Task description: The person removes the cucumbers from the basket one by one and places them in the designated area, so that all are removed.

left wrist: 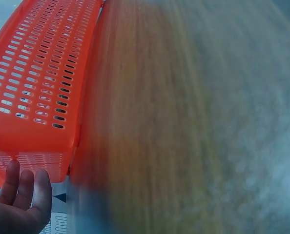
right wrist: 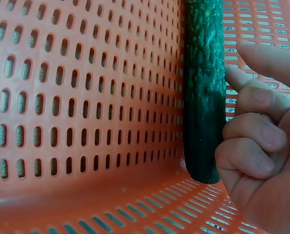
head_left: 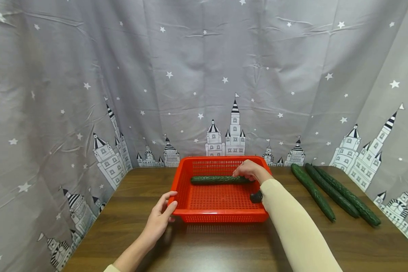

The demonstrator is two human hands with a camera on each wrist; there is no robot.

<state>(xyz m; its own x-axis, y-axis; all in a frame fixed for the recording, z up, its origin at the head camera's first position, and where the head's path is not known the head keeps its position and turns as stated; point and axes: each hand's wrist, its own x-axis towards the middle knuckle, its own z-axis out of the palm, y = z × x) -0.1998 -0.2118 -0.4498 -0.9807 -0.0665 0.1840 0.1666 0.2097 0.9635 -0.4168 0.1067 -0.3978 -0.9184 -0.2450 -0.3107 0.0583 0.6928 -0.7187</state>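
Note:
A red perforated plastic basket (head_left: 221,218) stands on the wooden table. My left hand (head_left: 158,219) holds its front left corner, thumb and index finger at the rim. In the left wrist view, other fingers (left wrist: 25,190) lie against the outer side wall; the thumb is hidden there. Inside the basket, a dark green cucumber (head_left: 210,180) lies crosswise along the back. My right hand (head_left: 251,170) is at that cucumber's right end. Seen from the right wrist, loosely bent fingers (right wrist: 247,156) touch or nearly touch the cucumber (right wrist: 203,97), with thumb and index finger apart, nothing between them.
Three more cucumbers (head_left: 331,190) lie side by side on the table (head_left: 224,249), right of the basket. A grey curtain (head_left: 204,56) with stars and castles hangs behind the table. My right sleeve (head_left: 292,223) passes over the basket's right front corner.

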